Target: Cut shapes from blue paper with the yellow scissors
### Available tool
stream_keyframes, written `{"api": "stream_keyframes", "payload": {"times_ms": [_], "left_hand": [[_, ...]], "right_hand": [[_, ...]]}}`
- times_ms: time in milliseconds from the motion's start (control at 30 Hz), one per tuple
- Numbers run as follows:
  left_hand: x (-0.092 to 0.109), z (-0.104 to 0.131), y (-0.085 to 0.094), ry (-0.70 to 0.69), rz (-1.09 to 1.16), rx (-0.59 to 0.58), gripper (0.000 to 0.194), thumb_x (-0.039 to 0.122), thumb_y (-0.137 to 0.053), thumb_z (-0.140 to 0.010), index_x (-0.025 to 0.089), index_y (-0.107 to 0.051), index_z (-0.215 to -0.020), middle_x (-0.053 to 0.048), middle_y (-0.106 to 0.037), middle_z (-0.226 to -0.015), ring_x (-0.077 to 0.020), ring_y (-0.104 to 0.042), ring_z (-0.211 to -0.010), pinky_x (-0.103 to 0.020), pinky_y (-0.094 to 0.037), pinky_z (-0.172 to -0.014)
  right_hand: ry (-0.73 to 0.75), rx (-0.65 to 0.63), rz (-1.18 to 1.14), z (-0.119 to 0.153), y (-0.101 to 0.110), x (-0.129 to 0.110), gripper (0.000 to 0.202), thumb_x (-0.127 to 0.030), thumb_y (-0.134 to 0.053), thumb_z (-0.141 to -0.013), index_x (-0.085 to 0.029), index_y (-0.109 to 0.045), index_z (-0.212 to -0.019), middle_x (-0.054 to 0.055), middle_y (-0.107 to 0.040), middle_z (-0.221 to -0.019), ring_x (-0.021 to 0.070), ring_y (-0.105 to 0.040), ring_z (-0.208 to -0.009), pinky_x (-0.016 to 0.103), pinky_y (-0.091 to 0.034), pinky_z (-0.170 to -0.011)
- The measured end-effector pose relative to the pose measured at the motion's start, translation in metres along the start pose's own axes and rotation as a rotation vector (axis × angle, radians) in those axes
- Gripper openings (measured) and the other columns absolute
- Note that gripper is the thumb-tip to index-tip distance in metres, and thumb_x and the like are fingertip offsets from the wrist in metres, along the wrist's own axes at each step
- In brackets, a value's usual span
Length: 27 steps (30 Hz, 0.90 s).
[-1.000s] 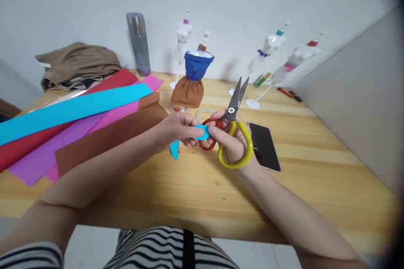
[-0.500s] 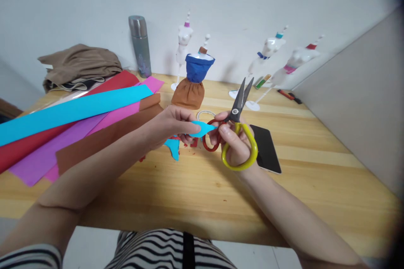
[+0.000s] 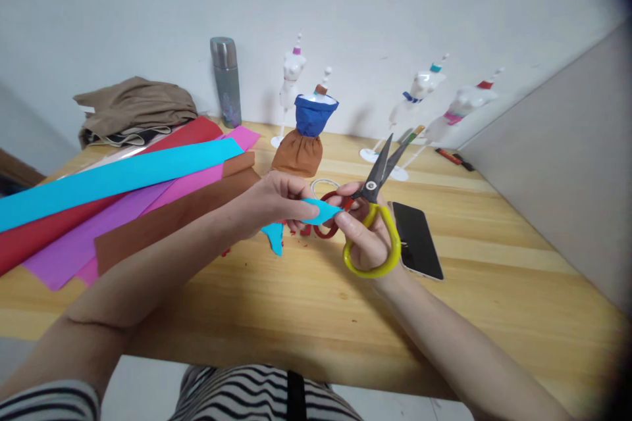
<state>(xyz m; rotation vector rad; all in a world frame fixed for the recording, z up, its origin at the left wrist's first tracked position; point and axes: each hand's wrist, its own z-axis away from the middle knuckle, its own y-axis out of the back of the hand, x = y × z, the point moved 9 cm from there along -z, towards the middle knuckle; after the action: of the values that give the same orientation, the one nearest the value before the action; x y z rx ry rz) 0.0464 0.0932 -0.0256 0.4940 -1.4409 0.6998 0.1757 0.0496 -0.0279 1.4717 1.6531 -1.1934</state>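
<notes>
A small pointed light-blue piece is pinched at its left end by my left hand. Its right tip meets the thumb and finger of my right hand. Hooked on that same hand are scissors with one red and one yellow handle, their dark blades parted and pointing up, away from the piece. Another light-blue scrap and small red bits lie on the table below my left hand. A mannequin in a blue top and brown skirt stands just behind.
Long coloured sheets and a brown cloth lie at the left. A metal flask and several small white mannequins stand near the wall. A black tablet lies right of my right hand; behind my fingers is a tape roll.
The view has shifted slightly, so the background sits lower. My right thumb has moved onto the tip of the light-blue piece, and the scissors have tilted a little.
</notes>
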Motion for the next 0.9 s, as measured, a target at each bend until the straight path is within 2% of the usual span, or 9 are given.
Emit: {"api": "stream_keyframes", "payload": {"times_ms": [133,367,567,767,900], "left_hand": [[0.0,0.0,-0.002,0.033,-0.068,-0.016,0.026,0.033,-0.09,-0.066,0.016,-0.07,-0.063,-0.001,-0.067,-0.057,-0.0106,-0.061,-0.054,-0.02,-0.051,-0.053],[-0.004,-0.003,-0.001,0.014,-0.151,-0.021,0.015,0.021,-0.083,-0.067,0.015,-0.071,-0.061,0.0,-0.063,-0.055,-0.0101,-0.06,-0.054,-0.018,-0.048,-0.052],[-0.003,-0.002,-0.001,-0.017,-0.121,-0.003,0.018,0.023,-0.081,-0.069,0.015,-0.068,-0.059,-0.001,-0.064,-0.058,-0.0092,-0.058,-0.053,-0.018,-0.048,-0.05],[0.002,0.007,-0.001,0.053,-0.153,0.049,0.016,0.024,-0.084,-0.072,0.015,-0.073,-0.066,0.0,-0.065,-0.062,-0.0088,-0.06,-0.057,-0.017,-0.052,-0.055],[-0.003,0.006,0.004,0.095,-0.099,0.094,0.021,0.033,-0.088,-0.076,0.015,-0.077,-0.075,-0.002,-0.068,-0.063,-0.0108,-0.062,-0.06,-0.019,-0.053,-0.057]], "right_hand": [[-0.028,-0.069,-0.019,0.001,-0.006,-0.004,0.048,-0.052,-0.096,-0.076,-0.029,-0.066,-0.106,0.002,-0.079,-0.091,0.0198,-0.073,-0.07,0.035,-0.064,-0.061],[-0.113,-0.06,0.046,0.004,-0.01,-0.004,0.037,-0.041,-0.094,-0.076,-0.029,-0.065,-0.095,-0.002,-0.073,-0.077,0.0186,-0.07,-0.063,0.036,-0.064,-0.06],[-0.12,-0.081,0.05,0.003,-0.012,-0.001,0.033,-0.032,-0.092,-0.076,-0.027,-0.066,-0.095,-0.004,-0.069,-0.074,0.0157,-0.068,-0.06,0.032,-0.061,-0.057],[-0.106,-0.042,0.083,0.002,-0.009,-0.006,0.028,-0.027,-0.089,-0.074,-0.028,-0.067,-0.091,-0.005,-0.066,-0.07,0.0163,-0.067,-0.059,0.033,-0.061,-0.057],[-0.049,0.084,0.041,0.0,0.002,-0.009,0.029,-0.028,-0.088,-0.073,-0.028,-0.065,-0.09,-0.006,-0.066,-0.069,0.0158,-0.064,-0.055,0.033,-0.059,-0.055]]}}
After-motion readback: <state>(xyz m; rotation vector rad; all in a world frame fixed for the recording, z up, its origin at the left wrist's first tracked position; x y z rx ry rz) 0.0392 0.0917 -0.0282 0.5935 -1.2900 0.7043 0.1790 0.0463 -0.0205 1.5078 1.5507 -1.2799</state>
